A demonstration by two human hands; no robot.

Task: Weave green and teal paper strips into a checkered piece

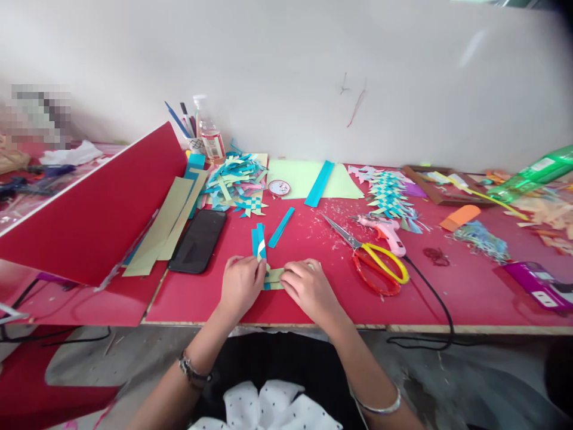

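Blue and cream paper makes up the strips (274, 277) at the centre of the frame, a little below the middle, where they lie on the red table (192, 304) between the two hands. The left hand (244, 282) is curled nearly closed, thumb and forefinger pinching them where blue lengths run upward, probably to keep the crossing from slipping. The right hand (308, 289) is bent loosely, its fingertips gathered on the cream end, seemingly to hold it straight; what lies beneath the fingers is hidden. A loose blue strip (282, 227) rests just above, within easy reach. Right of centre, the scissors (356, 243) lie with handles towards the lower right, handy for the right hand, beside the glue gun (384, 230). The phone (198, 242) and the heaped pieces (233, 182) sit left of centre, perhaps to leave working room.
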